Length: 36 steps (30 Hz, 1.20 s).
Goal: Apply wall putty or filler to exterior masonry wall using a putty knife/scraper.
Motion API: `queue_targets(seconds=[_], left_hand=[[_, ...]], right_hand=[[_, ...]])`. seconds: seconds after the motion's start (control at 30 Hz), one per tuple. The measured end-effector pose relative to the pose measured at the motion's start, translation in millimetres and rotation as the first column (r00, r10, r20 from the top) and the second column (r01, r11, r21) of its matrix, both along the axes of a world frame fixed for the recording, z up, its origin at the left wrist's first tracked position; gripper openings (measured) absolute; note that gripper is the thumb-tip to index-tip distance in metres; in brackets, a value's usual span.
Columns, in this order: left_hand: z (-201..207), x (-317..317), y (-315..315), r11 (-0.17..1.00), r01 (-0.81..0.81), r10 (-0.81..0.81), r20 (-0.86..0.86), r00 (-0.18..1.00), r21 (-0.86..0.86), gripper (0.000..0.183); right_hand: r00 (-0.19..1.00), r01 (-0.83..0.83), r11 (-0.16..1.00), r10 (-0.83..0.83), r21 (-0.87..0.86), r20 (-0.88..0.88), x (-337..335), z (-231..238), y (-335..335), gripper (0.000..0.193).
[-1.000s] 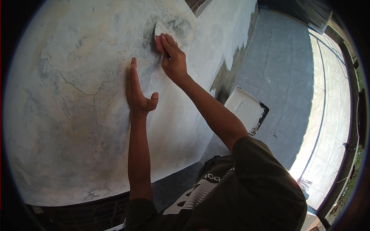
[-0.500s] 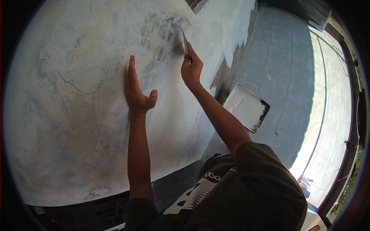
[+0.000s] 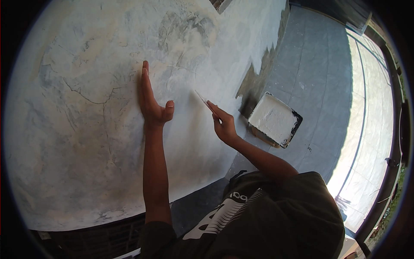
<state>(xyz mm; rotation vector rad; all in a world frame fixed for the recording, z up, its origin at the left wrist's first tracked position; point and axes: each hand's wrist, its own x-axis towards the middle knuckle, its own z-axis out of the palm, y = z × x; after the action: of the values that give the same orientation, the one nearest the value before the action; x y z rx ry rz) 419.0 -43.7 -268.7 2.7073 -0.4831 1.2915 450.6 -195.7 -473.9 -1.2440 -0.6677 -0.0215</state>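
Observation:
My left hand (image 3: 154, 101) rests against the patchy white and grey wall (image 3: 82, 142), its thumb held apart from the fingers. To its right, my right hand (image 3: 224, 125) is closed round a thin-bladed putty knife (image 3: 201, 96). The blade points up and left, close to the wall; whether its edge touches cannot be told, and the handle is mostly hidden in my fingers. Beyond my right hand, a dark-rimmed tray (image 3: 297, 123) holds thick white paste (image 3: 274, 118).
A crack (image 3: 88, 98) branches across the wall at the left. The wall's base has a bare grey strip (image 3: 254, 80). Grey tiled floor (image 3: 319, 73) stretches to the right, sunlit farther out. A dark-edged opening (image 3: 221, 5) breaks the wall at the top.
My right hand has brought the putty knife down the wall toward me, away from the dark smudged patch. My left hand has stayed nearly in place.

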Motion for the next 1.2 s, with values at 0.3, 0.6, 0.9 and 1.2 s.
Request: queue_targets(seconds=[0.3, 0.6, 0.9, 1.2], left_hand=[[-4.1, 1.6, 1.6, 0.999, -0.035, 0.035, -0.003, 0.999, 0.032, 0.089], [-2.8, 0.3, 1.2, 0.994, -0.068, 0.076, -0.093, 0.993, 0.088, 0.09], [2.8, -4.2, 1.8, 0.983, -0.09, 0.111, -0.135, 0.985, 0.159, 0.077], [-1.2, -4.1, -2.5, 0.994, -0.071, 0.083, -0.159, 0.984, 0.077, 0.078]], right_hand=[[0.933, 0.36, 0.925, -0.36, 0.124, -0.021, 124.2, 57.8, 50.5, 0.042], [0.962, 0.21, 0.943, -0.247, 0.258, 0.119, 67.6, 69.6, 84.8, 0.063], [0.904, 0.02, 0.971, 0.084, 0.238, -0.419, 57.3, 12.7, 39.7, 0.045], [0.958, 0.215, 0.941, -0.254, 0.261, 0.129, 46.0, 94.1, 101.0, 0.065]])
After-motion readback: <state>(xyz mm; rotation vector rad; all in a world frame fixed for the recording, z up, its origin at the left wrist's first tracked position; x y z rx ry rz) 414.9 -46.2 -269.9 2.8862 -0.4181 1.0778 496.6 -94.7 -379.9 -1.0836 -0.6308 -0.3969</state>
